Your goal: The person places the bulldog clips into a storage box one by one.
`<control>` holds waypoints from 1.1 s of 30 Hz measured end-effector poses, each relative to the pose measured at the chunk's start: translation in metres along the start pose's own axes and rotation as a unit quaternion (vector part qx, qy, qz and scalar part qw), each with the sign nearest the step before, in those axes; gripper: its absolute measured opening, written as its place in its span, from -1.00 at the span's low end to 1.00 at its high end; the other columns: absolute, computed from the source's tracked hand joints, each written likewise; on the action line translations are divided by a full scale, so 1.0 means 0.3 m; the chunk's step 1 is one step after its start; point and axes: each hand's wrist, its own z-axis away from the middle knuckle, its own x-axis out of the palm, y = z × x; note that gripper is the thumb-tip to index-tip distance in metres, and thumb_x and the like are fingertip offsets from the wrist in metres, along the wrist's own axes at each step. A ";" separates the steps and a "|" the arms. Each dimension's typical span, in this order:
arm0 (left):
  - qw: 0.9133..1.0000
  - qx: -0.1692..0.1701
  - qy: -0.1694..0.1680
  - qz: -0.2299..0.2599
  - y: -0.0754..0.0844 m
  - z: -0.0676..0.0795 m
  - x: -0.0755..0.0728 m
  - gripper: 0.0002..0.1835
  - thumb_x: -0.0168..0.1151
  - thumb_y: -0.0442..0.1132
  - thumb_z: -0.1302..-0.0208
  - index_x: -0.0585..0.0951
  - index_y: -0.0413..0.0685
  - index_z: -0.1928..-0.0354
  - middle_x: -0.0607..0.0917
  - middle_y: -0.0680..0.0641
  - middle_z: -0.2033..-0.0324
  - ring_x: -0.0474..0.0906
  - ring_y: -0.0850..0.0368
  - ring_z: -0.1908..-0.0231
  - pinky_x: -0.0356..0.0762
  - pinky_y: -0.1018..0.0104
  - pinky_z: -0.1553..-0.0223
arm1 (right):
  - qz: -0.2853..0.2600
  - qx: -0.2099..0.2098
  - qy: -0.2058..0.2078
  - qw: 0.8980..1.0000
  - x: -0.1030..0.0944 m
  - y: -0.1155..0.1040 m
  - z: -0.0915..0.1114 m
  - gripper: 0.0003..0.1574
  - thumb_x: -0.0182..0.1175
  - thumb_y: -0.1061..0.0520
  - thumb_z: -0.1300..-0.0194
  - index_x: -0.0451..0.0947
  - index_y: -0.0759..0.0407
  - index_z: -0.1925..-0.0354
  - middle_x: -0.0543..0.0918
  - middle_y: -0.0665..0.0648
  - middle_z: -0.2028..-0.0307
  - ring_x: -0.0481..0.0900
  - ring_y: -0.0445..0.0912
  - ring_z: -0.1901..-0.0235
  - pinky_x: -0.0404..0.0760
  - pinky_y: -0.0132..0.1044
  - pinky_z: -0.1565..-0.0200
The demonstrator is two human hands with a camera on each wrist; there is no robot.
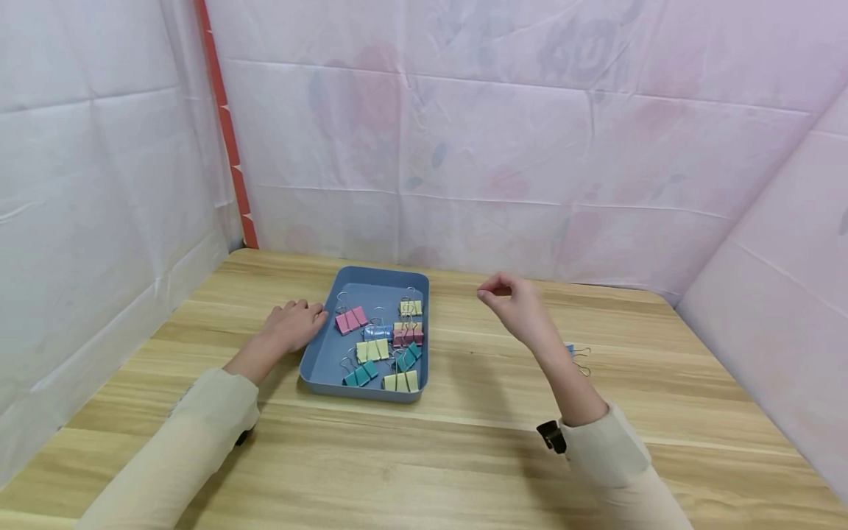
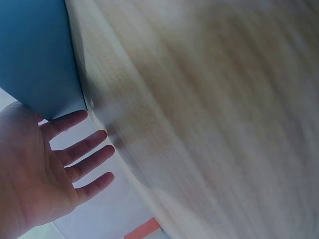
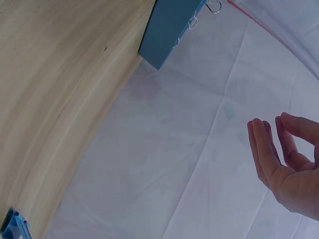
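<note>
My left hand (image 1: 293, 324) lies on the table at the left wall of a blue-grey tray (image 1: 334, 285). In the left wrist view its fingers (image 2: 82, 147) are spread and fairly straight, and one overlaps the tray's corner. Colourful binder clips lie inside the tray, among them a pink clip (image 1: 351, 320), a yellow clip (image 1: 373, 351), a teal clip (image 1: 361, 374) and a blue clip (image 1: 378, 333). My right hand (image 1: 520, 305) is raised over the table, right of the tray. Its thumb and index finger bend towards each other with nothing between them, the other fingers loosely bent.
Another blue binder clip (image 3: 15, 226) lies on the table to the right, partly behind my right forearm in the head view. The wooden table (image 1: 371, 456) is enclosed by white, faintly printed sheets (image 1: 464, 147). A red strip (image 1: 228, 125) runs down the back left corner.
</note>
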 end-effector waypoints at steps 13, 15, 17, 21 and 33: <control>1.000 -0.003 -0.003 0.003 0.003 0.004 -0.003 -0.41 -0.32 0.00 -0.43 0.24 -0.29 -0.31 0.25 -0.43 -0.21 0.11 -0.40 -0.19 0.01 -0.28 -0.13 | -0.003 0.034 0.043 0.998 -0.091 0.027 0.038 -0.81 0.17 0.19 -0.25 0.58 0.34 0.27 0.63 0.23 0.33 0.55 0.02 0.25 0.47 -0.23 0.20; 1.000 -0.003 -0.004 0.003 0.002 0.004 -0.002 -0.41 -0.32 0.00 -0.43 0.23 -0.29 -0.31 0.24 -0.44 -0.21 0.10 -0.40 -0.20 0.01 -0.28 -0.13 | 0.003 0.038 0.047 0.998 -0.098 0.029 0.044 -0.80 0.17 0.18 -0.26 0.58 0.33 0.27 0.63 0.22 0.32 0.55 0.01 0.24 0.46 -0.24 0.21; 1.000 -0.003 -0.005 0.003 0.002 0.005 -0.002 -0.41 -0.32 0.00 -0.43 0.23 -0.29 -0.31 0.24 -0.44 -0.21 0.10 -0.40 -0.20 0.01 -0.28 -0.13 | 0.009 0.042 0.053 0.998 -0.103 0.033 0.046 -0.80 0.18 0.17 -0.25 0.58 0.32 0.27 0.63 0.21 0.31 0.55 0.00 0.24 0.46 -0.26 0.21; 1.000 -0.004 -0.004 0.005 0.007 0.005 -0.008 -0.41 -0.31 0.00 -0.43 0.23 -0.28 -0.31 0.24 -0.44 -0.21 0.10 -0.39 -0.20 0.01 -0.28 -0.13 | 0.009 0.050 0.058 0.997 -0.120 0.034 0.051 -0.78 0.18 0.14 -0.26 0.58 0.31 0.26 0.63 0.22 0.30 0.54 -0.01 0.23 0.45 -0.24 0.20; 1.000 -0.010 -0.003 0.010 0.014 0.010 -0.003 -0.41 -0.31 0.00 -0.43 0.25 -0.29 -0.30 0.24 -0.43 -0.21 0.10 -0.40 -0.20 0.01 -0.27 -0.14 | 0.025 0.092 0.072 0.993 -0.224 0.064 0.075 -0.65 0.12 0.03 -0.30 0.54 0.33 0.17 0.60 0.26 0.24 0.49 -0.16 0.27 0.42 -0.30 0.23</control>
